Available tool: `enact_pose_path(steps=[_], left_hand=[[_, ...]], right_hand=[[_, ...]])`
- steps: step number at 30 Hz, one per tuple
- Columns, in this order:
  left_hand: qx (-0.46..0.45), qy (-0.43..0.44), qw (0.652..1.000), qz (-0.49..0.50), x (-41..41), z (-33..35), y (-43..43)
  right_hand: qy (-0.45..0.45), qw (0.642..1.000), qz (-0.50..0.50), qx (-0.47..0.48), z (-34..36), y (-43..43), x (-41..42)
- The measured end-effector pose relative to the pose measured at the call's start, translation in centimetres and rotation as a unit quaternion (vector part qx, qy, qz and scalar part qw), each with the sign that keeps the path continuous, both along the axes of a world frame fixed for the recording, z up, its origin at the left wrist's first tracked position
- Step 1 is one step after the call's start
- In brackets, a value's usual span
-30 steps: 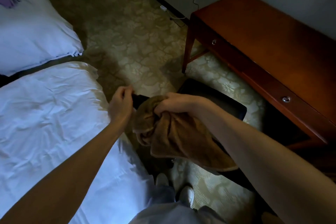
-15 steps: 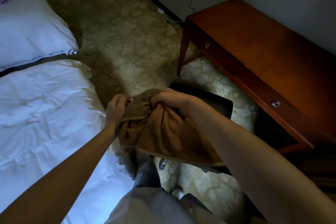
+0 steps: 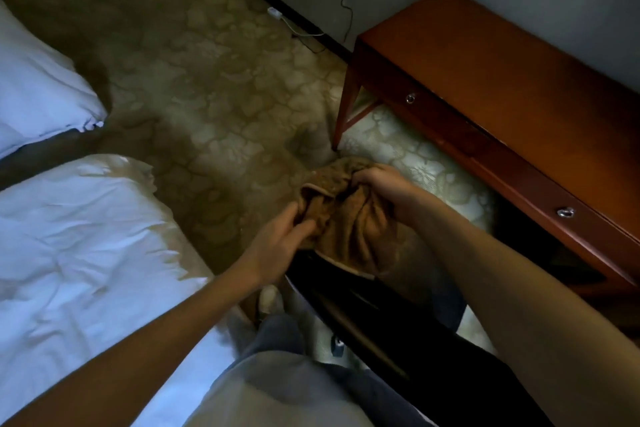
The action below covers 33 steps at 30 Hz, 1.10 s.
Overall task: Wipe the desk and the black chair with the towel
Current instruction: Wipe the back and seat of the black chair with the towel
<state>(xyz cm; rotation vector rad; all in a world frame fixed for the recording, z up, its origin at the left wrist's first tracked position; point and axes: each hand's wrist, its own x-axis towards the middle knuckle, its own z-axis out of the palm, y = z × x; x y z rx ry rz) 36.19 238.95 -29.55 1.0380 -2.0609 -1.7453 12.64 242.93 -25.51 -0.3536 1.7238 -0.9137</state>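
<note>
Left hand (image 3: 277, 243) and right hand (image 3: 388, 191) both clutch bunched towel (image 3: 349, 218); black chair (image 3: 398, 329) just below at five o'clock, desk (image 3: 519, 107) at two o'clock, nearer right hand.

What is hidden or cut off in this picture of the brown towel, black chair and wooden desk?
Black chair: head view, mostly covered by the brown terry towel and the right forearm; the rest is dark.
Red-brown wooden desk: head view, far end cut off by the right edge.
Fingertips of the right hand: head view, buried in towel folds.
</note>
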Motion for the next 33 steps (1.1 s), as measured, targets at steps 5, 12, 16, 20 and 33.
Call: enact_pose_path(steps=[5, 12, 16, 20, 33], left_hand=[[0.048, -0.063, 0.995, -0.061, -0.1, 0.6, -4.1], [0.184, -0.013, 0.983, -0.010, -0.6, 0.0, -9.9], [0.198, -0.028, 0.968, 0.148, -0.7, 0.3, -18.8], [0.128, -0.060, 0.958, 0.248, -0.9, 1.3, -24.5], [0.231, 0.117, 0.936, 0.237, -6.0, 2.4, -48.7]], right_hand=[[0.015, 0.999, -0.037, 0.000, 0.5, -3.9, 0.3], [-0.041, 0.998, -0.042, -0.034, 0.8, -8.2, 0.8], [-0.056, 0.993, -0.066, -0.083, 1.4, -12.1, 1.7], [-0.125, 0.981, -0.072, -0.128, 2.2, -17.1, 2.6], [-0.127, 0.972, -0.075, -0.181, 1.0, -41.2, 4.1]])
